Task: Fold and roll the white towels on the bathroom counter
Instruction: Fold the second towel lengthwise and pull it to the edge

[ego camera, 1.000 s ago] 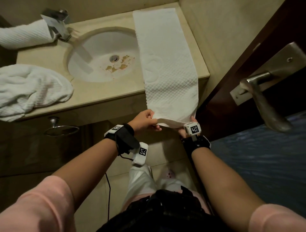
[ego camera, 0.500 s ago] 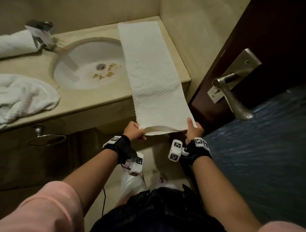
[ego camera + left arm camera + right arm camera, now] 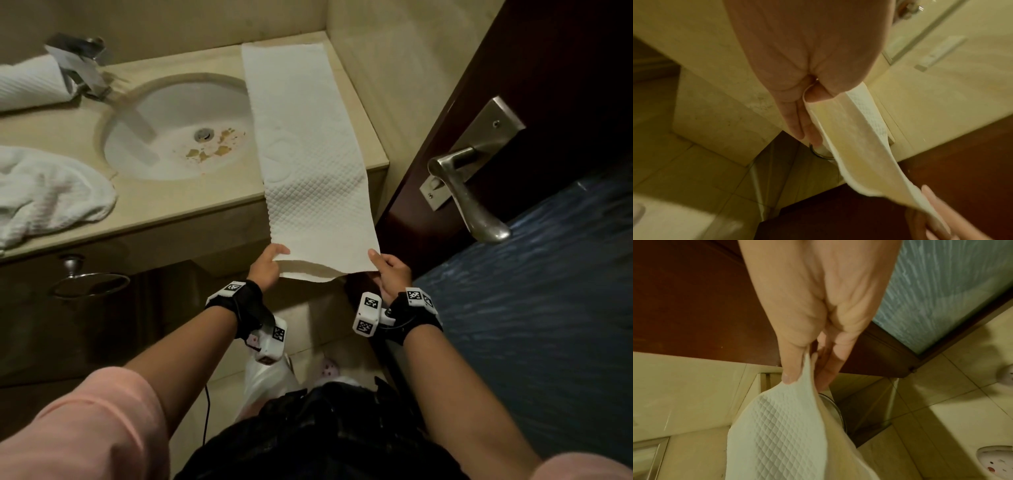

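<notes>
Counter [image 3: 212,205] first: it carries the long white towel [image 3: 301,137], folded into a narrow strip beside the sink [image 3: 164,137], its near end hanging off the front edge. That quilted cloth looks soft, light and limp, so it should sag wherever unsupported; the two near corners are the sensible hold. Left hand [image 3: 265,265] pinches the left corner between thumb and fingers, right hand [image 3: 390,270] pinches the right corner, the hem drooping between them.
</notes>
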Demonstrator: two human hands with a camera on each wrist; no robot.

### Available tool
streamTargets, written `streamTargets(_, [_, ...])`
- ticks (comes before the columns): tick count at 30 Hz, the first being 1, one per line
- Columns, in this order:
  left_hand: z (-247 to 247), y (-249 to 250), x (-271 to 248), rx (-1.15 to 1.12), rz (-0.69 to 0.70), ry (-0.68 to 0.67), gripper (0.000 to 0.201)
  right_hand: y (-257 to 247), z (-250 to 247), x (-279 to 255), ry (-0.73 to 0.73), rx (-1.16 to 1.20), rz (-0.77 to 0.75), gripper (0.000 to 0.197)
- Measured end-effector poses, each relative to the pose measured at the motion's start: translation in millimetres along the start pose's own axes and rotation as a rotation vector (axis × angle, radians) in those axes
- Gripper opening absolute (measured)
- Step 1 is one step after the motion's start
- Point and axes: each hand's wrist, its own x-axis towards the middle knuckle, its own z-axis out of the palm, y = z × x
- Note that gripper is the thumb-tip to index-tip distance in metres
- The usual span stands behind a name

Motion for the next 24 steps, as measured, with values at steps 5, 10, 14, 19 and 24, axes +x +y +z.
streamTargets(5, [-3, 8, 3, -0.165, -0.08, -0.015, 0.028, -3, -7, 0, -0.07, -0.032, 0.053, 0.008])
streamTargets(10, [-6, 13, 0, -0.275, -0.126, -0.041, 0.023, -4, -10, 4, -0.069, -0.078, 0.067, 0.011])
streamTargets(14, [-6, 10, -4, -0.457, -0.183, -0.045, 0.027, -7, -8, 7, -0.044, -0.105, 0.031, 0.014])
streamTargets(19, [-5, 9, -9, -0.555, -0.213, -0.035, 0.03, -6, -8, 12, -0.051, -0.17, -0.003, 0.02])
streamTargets(24, [-10, 4, -10, -0.505, -0.222, -0.078, 0.035, -5, -10, 16, -0.071, -0.252, 0.012, 0.019])
